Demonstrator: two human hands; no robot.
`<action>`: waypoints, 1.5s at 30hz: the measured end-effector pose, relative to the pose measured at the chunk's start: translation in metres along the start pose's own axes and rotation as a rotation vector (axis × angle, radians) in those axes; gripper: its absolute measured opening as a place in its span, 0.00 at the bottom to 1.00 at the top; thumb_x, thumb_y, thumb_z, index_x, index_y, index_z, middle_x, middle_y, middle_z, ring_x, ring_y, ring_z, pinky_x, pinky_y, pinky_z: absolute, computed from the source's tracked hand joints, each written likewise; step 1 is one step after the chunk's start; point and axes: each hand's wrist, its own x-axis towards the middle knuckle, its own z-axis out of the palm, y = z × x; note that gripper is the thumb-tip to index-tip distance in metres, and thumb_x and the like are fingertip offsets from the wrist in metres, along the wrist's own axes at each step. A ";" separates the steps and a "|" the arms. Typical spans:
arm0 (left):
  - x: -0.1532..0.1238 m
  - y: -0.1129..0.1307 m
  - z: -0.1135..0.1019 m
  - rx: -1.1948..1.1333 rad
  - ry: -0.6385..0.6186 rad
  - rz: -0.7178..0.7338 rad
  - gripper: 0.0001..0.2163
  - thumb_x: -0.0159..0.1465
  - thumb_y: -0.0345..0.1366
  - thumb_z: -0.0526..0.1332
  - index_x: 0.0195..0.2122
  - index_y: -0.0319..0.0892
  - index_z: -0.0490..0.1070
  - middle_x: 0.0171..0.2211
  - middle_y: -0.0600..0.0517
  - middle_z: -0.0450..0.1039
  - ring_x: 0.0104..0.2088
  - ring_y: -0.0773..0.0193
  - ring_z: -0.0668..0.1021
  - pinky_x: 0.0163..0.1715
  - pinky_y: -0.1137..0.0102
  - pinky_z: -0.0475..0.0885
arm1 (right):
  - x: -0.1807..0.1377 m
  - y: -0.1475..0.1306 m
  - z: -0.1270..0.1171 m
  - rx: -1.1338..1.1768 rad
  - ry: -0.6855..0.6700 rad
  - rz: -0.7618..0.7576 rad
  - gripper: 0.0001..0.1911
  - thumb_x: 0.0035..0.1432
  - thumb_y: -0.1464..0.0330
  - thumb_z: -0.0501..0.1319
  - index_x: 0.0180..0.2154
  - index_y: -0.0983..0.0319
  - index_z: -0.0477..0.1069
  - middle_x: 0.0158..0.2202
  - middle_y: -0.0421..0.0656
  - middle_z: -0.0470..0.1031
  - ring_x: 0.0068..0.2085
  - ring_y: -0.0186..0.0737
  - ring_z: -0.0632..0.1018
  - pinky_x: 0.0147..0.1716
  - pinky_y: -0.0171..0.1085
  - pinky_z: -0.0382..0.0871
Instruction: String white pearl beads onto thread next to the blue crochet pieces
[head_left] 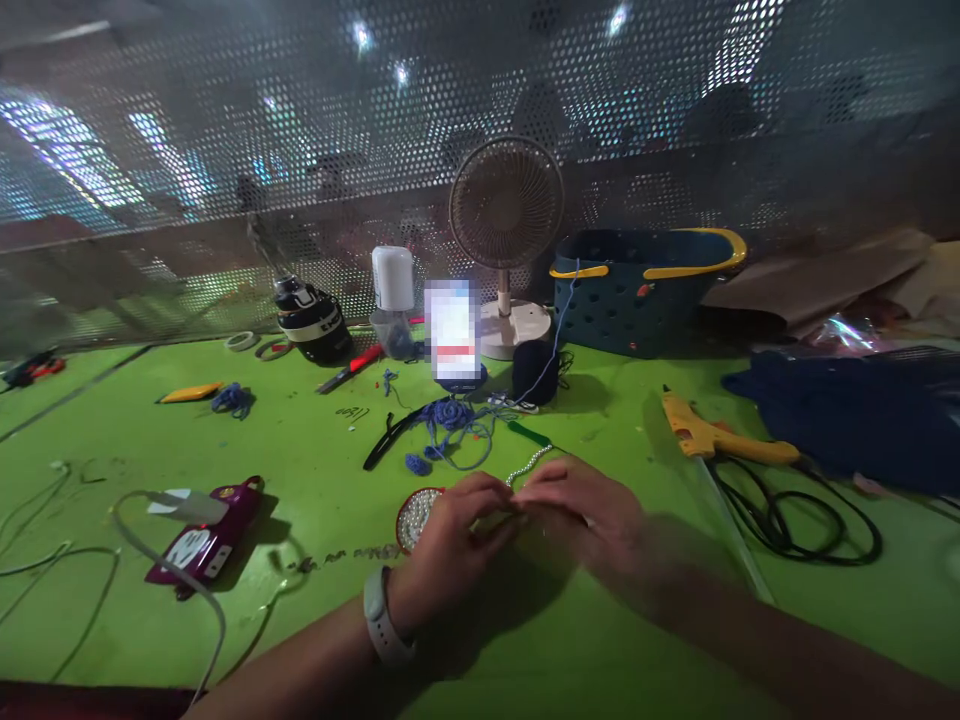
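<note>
My left hand (450,545) and my right hand (581,520) meet at the middle of the green table (525,650), fingers pinched together on a string of small pearl beads (531,462) that runs up and away from them. A round lid or dish full of pearl beads (415,515) lies just left of my left hand, partly hidden by it. A pale watch (381,615) sits on my left wrist. What exactly sits between the fingertips is hidden.
Beyond the hands lie blue yarn pieces (450,425), a dark yarn ball (535,372), a phone (452,332), a small fan (506,240) and a blue basket (637,290). A yellow glue gun (709,435) with black cable lies right; a maroon case (206,535) with white cable left.
</note>
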 end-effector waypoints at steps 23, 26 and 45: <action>0.009 -0.023 -0.010 0.702 -0.181 0.042 0.11 0.66 0.34 0.56 0.41 0.44 0.78 0.37 0.47 0.75 0.35 0.58 0.74 0.37 0.64 0.68 | 0.037 0.000 -0.078 0.693 0.418 0.479 0.05 0.57 0.66 0.62 0.31 0.61 0.72 0.14 0.33 0.60 0.15 0.26 0.62 0.14 0.28 0.55; 0.007 -0.026 -0.016 0.725 -0.252 0.072 0.14 0.65 0.30 0.55 0.46 0.48 0.77 0.39 0.47 0.76 0.37 0.59 0.75 0.39 0.63 0.69 | 0.037 0.002 -0.072 0.659 0.344 0.509 0.07 0.55 0.65 0.63 0.30 0.63 0.72 0.13 0.33 0.61 0.14 0.25 0.63 0.13 0.27 0.56; -0.005 -0.001 -0.081 0.783 -0.422 -0.305 0.09 0.56 0.25 0.53 0.30 0.39 0.72 0.30 0.48 0.74 0.29 0.63 0.73 0.31 0.69 0.64 | 0.036 -0.001 -0.061 0.596 0.239 0.528 0.09 0.55 0.63 0.65 0.29 0.63 0.71 0.13 0.32 0.61 0.13 0.24 0.63 0.11 0.26 0.56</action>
